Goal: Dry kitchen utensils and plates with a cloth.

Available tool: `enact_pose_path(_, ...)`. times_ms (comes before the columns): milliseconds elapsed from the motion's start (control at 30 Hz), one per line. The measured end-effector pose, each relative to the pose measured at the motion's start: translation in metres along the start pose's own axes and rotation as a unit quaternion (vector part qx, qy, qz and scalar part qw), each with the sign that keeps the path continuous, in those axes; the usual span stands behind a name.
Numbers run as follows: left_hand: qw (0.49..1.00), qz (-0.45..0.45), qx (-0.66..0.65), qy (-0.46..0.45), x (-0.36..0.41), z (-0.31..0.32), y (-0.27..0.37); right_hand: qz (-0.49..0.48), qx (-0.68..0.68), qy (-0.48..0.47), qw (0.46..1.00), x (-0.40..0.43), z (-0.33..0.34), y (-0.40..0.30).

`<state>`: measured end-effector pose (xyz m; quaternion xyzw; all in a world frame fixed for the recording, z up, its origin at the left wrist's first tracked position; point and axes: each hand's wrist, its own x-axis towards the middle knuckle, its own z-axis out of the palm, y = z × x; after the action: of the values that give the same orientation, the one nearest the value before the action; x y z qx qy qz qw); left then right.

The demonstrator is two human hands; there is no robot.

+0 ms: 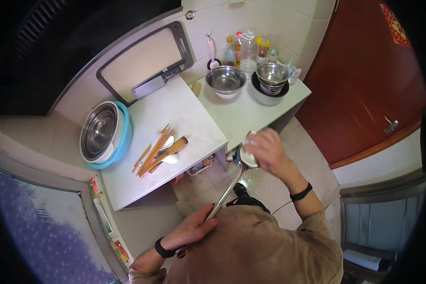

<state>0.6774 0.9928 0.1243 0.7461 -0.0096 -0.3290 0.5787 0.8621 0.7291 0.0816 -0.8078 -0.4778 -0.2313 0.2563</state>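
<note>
My left hand (195, 225) is closed round the handle of a metal ladle (230, 186), whose bowl end points away from me, off the front edge of the counter. At that bowl my right hand (269, 151) presses something whitish, perhaps a cloth, which the fingers partly hide and motion blurs. On the white counter (195, 117) to the left lie several wooden chopsticks (156, 151), a wooden spatula (175, 147) and white spoons (170, 158), in a loose pile.
Nested metal bowls and a blue basin (126, 142) lean at the left wall. Behind are a cutting board (142, 60) and a cleaver (149, 87). A lower counter holds a steel bowl (226, 80), stacked bowls (272, 74) and bottles (249, 53). A red door (362, 88) stands right.
</note>
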Motion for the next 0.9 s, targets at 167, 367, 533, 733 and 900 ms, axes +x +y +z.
enact_pose_path(167,0.999,0.029,0.042,-0.009,0.002,-0.001,-0.005,0.104,-0.091,0.114,0.984,-0.003,-0.007,0.002)
enact_pose_path(367,0.999,-0.029,-0.041,-0.006,0.000,-0.005,-0.013,-0.007,-0.039,0.036,0.999,-0.025,0.012,-0.029)
enact_pose_path(533,1.000,-0.021,-0.015,0.009,0.002,-0.009,-0.012,0.081,-0.071,0.051,0.993,-0.039,-0.001,0.015)
enact_pose_path(733,0.995,0.055,0.032,0.080,0.008,-0.012,-0.002,0.246,0.028,0.251,0.936,-0.034,-0.007,0.044)
enact_pose_path(900,0.892,0.092,0.334,0.288,0.023,-0.018,-0.005,0.344,0.308,0.368,0.807,-0.007,-0.002,0.032)
